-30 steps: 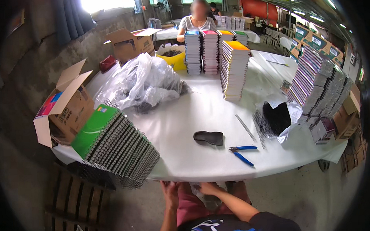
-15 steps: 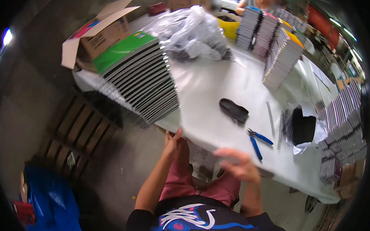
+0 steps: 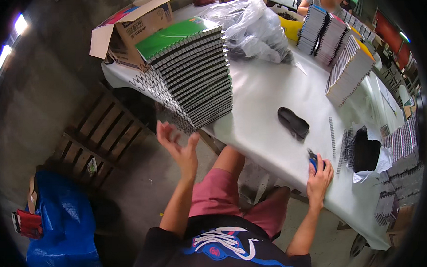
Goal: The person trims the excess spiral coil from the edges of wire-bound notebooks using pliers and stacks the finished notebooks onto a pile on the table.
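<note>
My right hand (image 3: 320,180) is closed round blue-handled pliers (image 3: 313,162) at the table's front edge, with the dark jaws pointing away from me. My left hand (image 3: 180,151) is raised with fingers apart, holding nothing. It is just below the long wire coils (image 3: 158,88) that stick out from a tall stack of green-covered spiral notebooks (image 3: 197,77). Beyond the pliers lies a black oblong object (image 3: 293,122), perhaps a shoe-shaped holder. A loose wire coil strip (image 3: 331,138) is to the right of it.
Beside more coils, a black piece (image 3: 366,151) rests on white wrapping. Notebook stacks (image 3: 350,70) stand at the back right, others (image 3: 402,141) at the right edge. Clear plastic bags (image 3: 252,31) and an open carton (image 3: 144,34) are at the back. A person (image 3: 312,0) sits across the table.
My right hand has moved right and taken hold of the pliers. My left hand has left the table edge, moving left and up toward the coils. The view has shifted.
</note>
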Action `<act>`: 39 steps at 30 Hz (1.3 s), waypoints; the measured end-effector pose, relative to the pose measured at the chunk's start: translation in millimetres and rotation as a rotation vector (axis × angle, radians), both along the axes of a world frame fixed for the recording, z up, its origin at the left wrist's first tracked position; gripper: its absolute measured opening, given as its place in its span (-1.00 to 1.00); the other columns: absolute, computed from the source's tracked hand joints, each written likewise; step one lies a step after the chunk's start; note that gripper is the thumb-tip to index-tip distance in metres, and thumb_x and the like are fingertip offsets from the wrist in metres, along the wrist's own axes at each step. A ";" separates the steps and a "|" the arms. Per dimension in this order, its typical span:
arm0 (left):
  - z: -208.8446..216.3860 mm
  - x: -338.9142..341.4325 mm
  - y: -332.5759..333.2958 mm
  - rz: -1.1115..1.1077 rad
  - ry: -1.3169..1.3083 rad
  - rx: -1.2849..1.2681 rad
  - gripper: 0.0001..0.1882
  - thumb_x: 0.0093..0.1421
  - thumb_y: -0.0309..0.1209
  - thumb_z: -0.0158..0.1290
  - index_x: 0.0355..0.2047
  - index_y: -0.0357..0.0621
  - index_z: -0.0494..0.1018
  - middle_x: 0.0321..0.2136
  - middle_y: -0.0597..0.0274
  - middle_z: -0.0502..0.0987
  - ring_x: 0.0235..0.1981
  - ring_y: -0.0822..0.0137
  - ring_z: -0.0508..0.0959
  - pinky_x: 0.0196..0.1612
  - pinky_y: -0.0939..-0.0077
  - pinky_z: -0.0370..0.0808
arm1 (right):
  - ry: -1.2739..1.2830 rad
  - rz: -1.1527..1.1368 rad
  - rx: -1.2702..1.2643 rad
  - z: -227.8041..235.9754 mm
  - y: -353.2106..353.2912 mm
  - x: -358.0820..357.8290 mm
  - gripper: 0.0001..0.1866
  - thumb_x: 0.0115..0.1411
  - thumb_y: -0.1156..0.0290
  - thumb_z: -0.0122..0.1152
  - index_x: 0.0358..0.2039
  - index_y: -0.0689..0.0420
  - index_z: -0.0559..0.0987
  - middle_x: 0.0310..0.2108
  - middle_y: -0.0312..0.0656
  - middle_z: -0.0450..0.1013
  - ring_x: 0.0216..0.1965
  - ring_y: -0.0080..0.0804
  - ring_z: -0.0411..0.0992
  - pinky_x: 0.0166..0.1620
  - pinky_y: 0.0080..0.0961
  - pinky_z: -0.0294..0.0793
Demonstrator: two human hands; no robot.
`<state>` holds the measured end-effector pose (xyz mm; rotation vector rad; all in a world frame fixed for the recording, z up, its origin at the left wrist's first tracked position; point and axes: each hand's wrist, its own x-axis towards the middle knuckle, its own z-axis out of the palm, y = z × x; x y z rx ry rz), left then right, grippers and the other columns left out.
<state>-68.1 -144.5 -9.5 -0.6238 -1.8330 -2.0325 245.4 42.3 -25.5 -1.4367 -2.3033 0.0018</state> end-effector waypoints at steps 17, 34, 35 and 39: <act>63.0 -47.7 22.1 0.196 0.350 -0.058 -0.47 -0.29 -0.49 0.42 -0.27 -0.43 0.48 -0.50 0.21 0.54 -0.57 0.51 0.47 -0.48 0.66 0.46 | 0.456 0.774 -0.455 48.5 -106.6 -138.6 -0.56 0.04 0.30 0.22 -0.05 0.14 0.45 -0.31 -0.05 0.37 -0.28 -0.10 0.39 -0.20 -0.28 0.41; -31.8 -34.4 4.5 -0.156 -0.161 -0.247 -0.41 -0.07 -0.47 0.31 -0.03 -0.32 0.33 -0.34 0.19 0.56 -0.36 0.44 0.55 -0.29 0.59 0.48 | 0.238 0.588 -0.089 10.1 -109.1 -208.7 -0.48 -0.14 0.36 0.28 -0.07 -0.02 0.47 -0.28 -0.23 0.35 -0.15 -0.31 0.30 -0.07 -0.33 0.19; -31.3 -34.6 5.6 -0.114 -0.118 -0.303 -0.50 -0.05 -0.48 0.29 -0.10 -0.34 0.38 -0.40 0.21 0.58 -0.40 0.46 0.55 -0.32 0.61 0.48 | 0.231 0.583 -0.097 9.8 -108.3 -208.1 -0.49 -0.14 0.36 0.28 -0.07 -0.02 0.47 -0.28 -0.23 0.35 -0.15 -0.31 0.30 -0.07 -0.33 0.19; -39.0 -40.0 5.0 0.003 0.030 -0.393 -0.68 -0.03 -0.43 0.28 -0.29 -0.34 0.50 -0.50 0.17 0.59 -0.50 0.49 0.55 -0.40 0.62 0.46 | 0.237 0.581 -0.125 7.8 -106.7 -209.7 -0.50 -0.14 0.36 0.28 -0.09 -0.03 0.48 -0.27 -0.24 0.35 -0.14 -0.31 0.29 -0.06 -0.33 0.19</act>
